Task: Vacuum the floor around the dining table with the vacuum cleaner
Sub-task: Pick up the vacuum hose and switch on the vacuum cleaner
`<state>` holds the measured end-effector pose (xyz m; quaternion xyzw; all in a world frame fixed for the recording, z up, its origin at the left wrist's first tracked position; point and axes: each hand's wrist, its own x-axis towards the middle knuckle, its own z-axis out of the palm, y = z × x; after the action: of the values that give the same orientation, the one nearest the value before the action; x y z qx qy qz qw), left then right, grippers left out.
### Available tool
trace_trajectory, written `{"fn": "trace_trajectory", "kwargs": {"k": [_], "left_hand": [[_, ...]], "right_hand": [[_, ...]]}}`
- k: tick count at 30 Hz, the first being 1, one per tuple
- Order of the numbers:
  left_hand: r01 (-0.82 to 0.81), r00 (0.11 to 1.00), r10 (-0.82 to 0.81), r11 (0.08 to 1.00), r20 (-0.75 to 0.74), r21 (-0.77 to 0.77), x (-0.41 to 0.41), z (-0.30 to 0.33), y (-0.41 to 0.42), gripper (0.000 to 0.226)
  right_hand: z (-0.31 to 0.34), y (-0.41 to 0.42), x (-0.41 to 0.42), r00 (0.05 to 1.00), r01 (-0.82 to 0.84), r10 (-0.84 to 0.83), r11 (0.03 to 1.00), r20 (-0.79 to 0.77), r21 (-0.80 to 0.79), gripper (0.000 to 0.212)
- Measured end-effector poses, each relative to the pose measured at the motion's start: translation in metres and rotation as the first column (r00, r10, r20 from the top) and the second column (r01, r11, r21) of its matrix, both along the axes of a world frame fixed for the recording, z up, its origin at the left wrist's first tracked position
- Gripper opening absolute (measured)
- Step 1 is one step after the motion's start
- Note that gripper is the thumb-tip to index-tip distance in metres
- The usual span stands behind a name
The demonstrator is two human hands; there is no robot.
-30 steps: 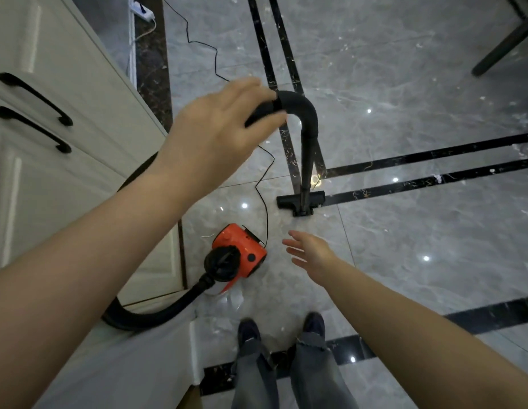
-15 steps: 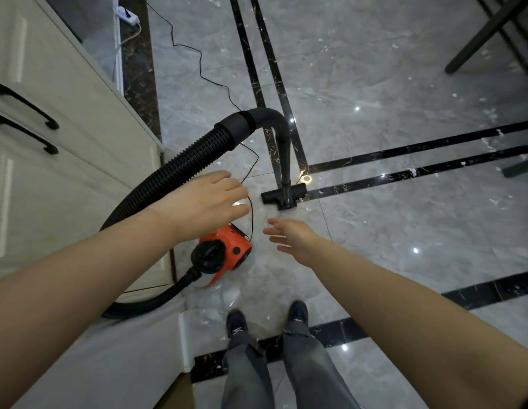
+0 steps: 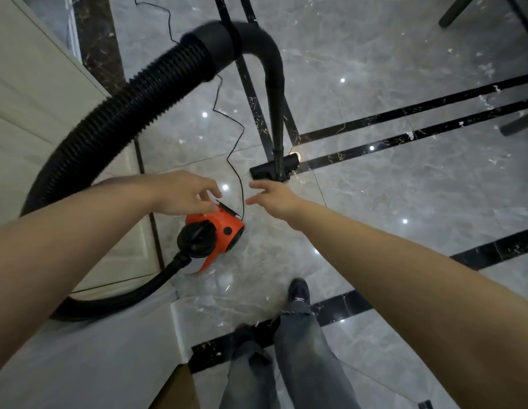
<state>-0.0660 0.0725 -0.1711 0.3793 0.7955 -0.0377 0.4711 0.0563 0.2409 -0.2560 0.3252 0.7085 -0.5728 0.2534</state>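
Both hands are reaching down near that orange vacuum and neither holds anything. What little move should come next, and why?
Probably the left hand lowers a touch more onto the black part on top of the orange vacuum, perhaps its switch or handle; I cannot tell which. Its fingers hover just above it, the wand stands unheld, and the right hand is open and empty.

The vacuum (image 3: 218, 231) sits on the floor (image 3: 389, 202) beside the cabinet (image 3: 35, 107) — its hose (image 3: 115, 119) arching to the wand (image 3: 276, 113), nozzle (image 3: 271, 171) just beyond.
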Motion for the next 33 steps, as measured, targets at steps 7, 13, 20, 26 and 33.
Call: {"fn": "trace_trajectory", "kwargs": {"k": [7,13,20,26,33], "left_hand": [[-0.004,1.000,0.002,0.994,-0.017,-0.105,-0.020,-0.090,-0.012,0.037],[0.049,0.999,-0.049,0.985,0.004,-0.167,-0.021,-0.181,-0.028,0.035],[0.416,0.895,-0.438,0.889,-0.086,-0.194,-0.014,-0.284,-0.039,0.064],[0.549,0.796,-0.595,0.788,-0.113,-0.279,-0.017,-0.336,-0.045,0.071],[0.471,0.848,-0.507,0.854,-0.156,-0.220,-0.037,-0.368,-0.063,0.069]], "right_hand": [[-0.113,-0.017,0.003,0.973,-0.232,0.230,0.963,0.036,0.138,0.049],[-0.214,-0.030,0.010,0.875,-0.479,0.475,0.827,0.090,0.295,0.053],[-0.324,-0.059,0.013,0.658,-0.724,0.736,0.557,0.162,0.407,0.068],[-0.377,-0.084,0.000,0.539,-0.795,0.813,0.406,0.219,0.450,0.081],[-0.412,-0.096,-0.009,0.524,-0.813,0.799,0.365,0.296,0.454,0.083]]}}
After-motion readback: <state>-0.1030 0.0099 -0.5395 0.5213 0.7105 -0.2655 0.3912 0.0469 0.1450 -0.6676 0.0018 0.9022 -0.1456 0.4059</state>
